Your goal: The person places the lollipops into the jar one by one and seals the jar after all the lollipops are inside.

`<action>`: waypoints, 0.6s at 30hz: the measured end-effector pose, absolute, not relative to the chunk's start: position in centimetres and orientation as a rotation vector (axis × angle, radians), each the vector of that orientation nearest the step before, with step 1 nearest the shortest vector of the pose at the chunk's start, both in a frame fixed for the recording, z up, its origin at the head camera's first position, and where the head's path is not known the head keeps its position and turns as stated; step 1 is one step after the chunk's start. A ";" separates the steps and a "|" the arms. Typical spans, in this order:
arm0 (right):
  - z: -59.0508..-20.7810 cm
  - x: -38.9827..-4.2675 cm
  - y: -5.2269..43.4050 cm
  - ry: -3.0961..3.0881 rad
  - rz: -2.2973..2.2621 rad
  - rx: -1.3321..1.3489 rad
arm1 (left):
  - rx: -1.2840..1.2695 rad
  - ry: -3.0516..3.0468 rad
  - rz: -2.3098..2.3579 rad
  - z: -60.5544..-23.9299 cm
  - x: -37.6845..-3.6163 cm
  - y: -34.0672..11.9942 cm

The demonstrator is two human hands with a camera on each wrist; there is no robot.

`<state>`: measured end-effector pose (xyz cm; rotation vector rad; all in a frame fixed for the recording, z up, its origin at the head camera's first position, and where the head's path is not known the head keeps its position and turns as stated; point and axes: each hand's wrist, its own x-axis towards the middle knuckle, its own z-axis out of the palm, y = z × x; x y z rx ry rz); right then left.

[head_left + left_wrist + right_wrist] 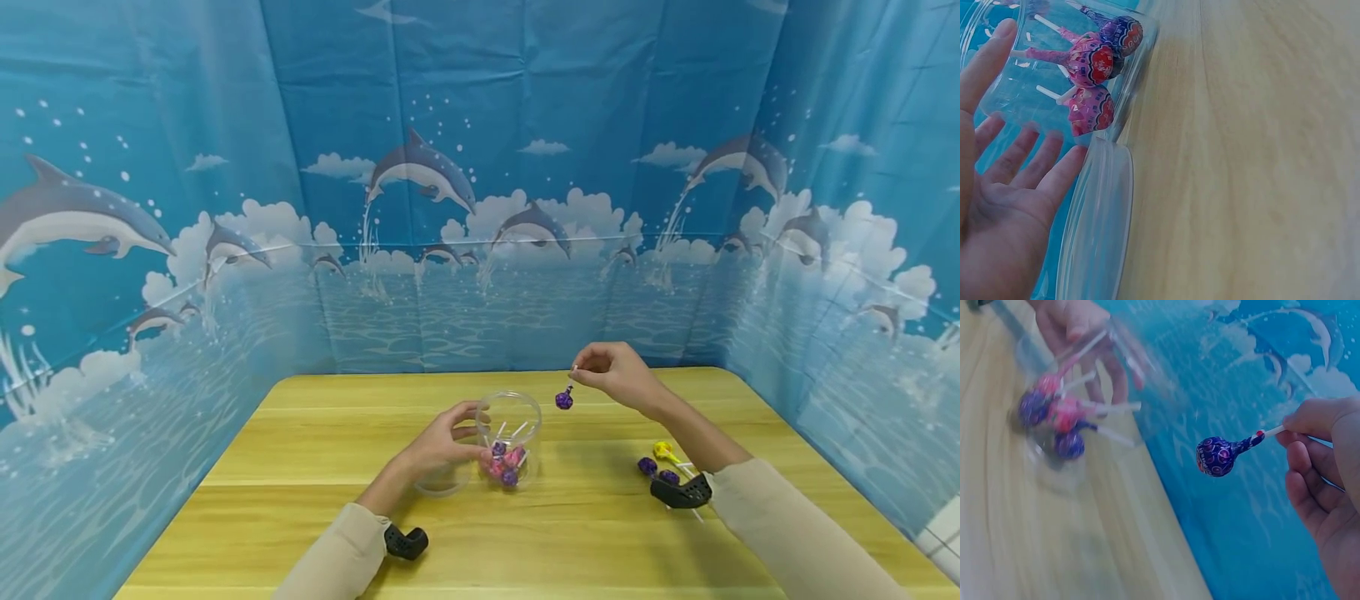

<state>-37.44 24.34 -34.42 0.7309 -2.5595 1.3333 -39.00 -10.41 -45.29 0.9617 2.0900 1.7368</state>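
Note:
My right hand [611,375] pinches the white stick of a purple-wrapped lollipop [1215,456] between thumb and fingertips. The candy end hangs downward, a little right of and above a clear plastic jar [509,410]. Fingers and thumb of my left hand [448,437] are spread around the jar's left side and hold it. Inside lie several lollipops with pink [1091,111] and purple [1124,34] wrappers, their sticks pointing up in the head view. A clear round lid [1099,219] lies on the table beside the jar, partly under my left hand.
More lollipops, one yellow [663,451] and others purple [647,467], lie on the yellow wood-grain table [570,533] below my right forearm, partly hidden by the wrist camera [681,491]. A blue dolphin-print curtain [480,317] stands behind the table and along both sides.

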 end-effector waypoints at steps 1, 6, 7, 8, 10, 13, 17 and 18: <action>-34.2 -37.4 24.0 -2.544 1.348 0.738 | 0.959 2.092 1.736 -45.3 -39.0 -10.4; -32.8 -37.5 22.0 -2.494 1.402 0.786 | 0.941 2.089 1.739 -45.3 -39.0 -10.4; -32.6 -37.6 21.6 -2.492 1.404 0.799 | 0.941 2.088 1.740 -45.3 -39.0 -10.4; -32.4 -37.6 21.2 -2.491 1.401 0.817 | 0.942 2.087 1.741 -45.3 -39.0 -10.4; -32.1 -37.6 20.3 -2.487 1.400 0.865 | 0.947 2.089 1.739 -45.3 -39.0 -10.4; -32.1 -37.6 19.1 -2.501 1.375 0.935 | 0.952 2.093 1.737 -45.3 -39.0 -10.3; -32.4 -37.6 17.9 -2.544 1.319 1.026 | 0.949 2.087 1.736 -45.3 -38.9 -10.3; -32.4 -37.5 17.7 -2.558 1.308 1.043 | 0.948 2.085 1.735 -45.3 -38.9 -10.3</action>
